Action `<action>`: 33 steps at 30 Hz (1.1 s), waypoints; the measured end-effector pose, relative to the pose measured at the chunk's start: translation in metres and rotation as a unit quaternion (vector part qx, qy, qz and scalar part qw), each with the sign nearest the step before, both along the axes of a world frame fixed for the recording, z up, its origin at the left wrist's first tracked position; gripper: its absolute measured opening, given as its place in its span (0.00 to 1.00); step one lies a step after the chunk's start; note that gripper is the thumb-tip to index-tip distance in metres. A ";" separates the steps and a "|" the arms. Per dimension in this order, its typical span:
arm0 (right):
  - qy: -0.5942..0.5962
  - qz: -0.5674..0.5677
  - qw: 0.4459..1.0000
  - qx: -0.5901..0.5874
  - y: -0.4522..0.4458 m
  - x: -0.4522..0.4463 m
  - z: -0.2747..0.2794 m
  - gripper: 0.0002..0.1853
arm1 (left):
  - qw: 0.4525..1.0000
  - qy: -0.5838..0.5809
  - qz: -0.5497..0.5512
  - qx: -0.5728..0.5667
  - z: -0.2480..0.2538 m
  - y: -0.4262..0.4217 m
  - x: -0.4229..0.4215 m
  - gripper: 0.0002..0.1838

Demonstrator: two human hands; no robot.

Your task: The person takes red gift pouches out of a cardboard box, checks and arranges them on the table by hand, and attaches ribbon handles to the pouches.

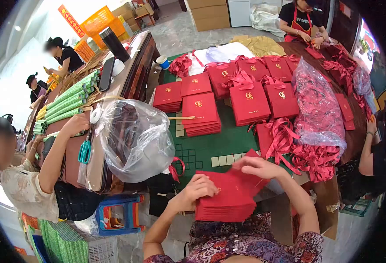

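Note:
A thick stack of flat red gift bags (226, 208) sits right in front of my body. My left hand (199, 188) grips its left side, fingers curled over the top. Over the stack's upper right, my right hand (256, 167) is on a single red gift bag (258, 183) that lies askew to the others; its fingers are slightly blurred and the thumb's hold is partly hidden. Beyond my hands, more piles of red bags with gold lettering (200, 114) stand on the green table (206, 149).
A clear plastic bag (136, 140) bulges at the left, beside teal scissors (84, 152) and green patterned tubes (72, 98). Red ribbons in plastic (318, 105) lie at the right. A co-worker (21, 179) sits close on the left; another person (300, 22) works at the far right.

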State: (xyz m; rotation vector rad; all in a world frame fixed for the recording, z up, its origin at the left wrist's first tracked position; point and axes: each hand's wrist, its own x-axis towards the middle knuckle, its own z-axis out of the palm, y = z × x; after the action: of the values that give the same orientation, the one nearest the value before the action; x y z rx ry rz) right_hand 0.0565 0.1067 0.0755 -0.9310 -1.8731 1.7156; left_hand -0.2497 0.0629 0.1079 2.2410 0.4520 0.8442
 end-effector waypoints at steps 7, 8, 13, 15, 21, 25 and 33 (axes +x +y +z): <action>-0.014 0.180 0.916 -0.359 0.006 -0.025 -0.033 0.37 | 0.994 0.033 -0.108 0.007 0.017 0.017 0.017 0.14; -0.029 0.149 0.912 -0.381 0.002 -0.022 -0.053 0.37 | 0.994 0.031 -0.107 0.000 0.018 0.018 0.017 0.14; 0.107 0.057 0.870 -0.478 -0.012 -0.025 -0.043 0.36 | 0.997 0.022 -0.068 0.031 0.012 0.028 0.011 0.16; 0.166 -0.008 0.873 -0.459 -0.013 -0.029 -0.039 0.36 | 0.982 -0.124 0.125 -0.066 -0.007 0.019 0.016 0.29; 0.258 -0.131 0.874 -0.391 0.003 -0.060 -0.040 0.31 | 0.694 -0.446 0.254 -0.506 -0.065 -0.017 0.007 0.40; 0.222 -0.165 0.912 -0.303 0.011 -0.090 -0.044 0.32 | 0.691 -0.431 0.221 -0.536 -0.065 -0.026 0.003 0.37; 0.229 -0.152 0.922 -0.271 0.039 -0.148 -0.051 0.37 | 0.732 -0.351 0.413 -0.412 -0.036 0.005 -0.024 0.31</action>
State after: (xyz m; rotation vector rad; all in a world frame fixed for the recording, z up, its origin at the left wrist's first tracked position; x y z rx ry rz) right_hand -0.0918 0.1455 0.0243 -0.8502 -0.9158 2.0605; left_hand -0.2740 0.0679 0.0719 0.7243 1.1828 1.4584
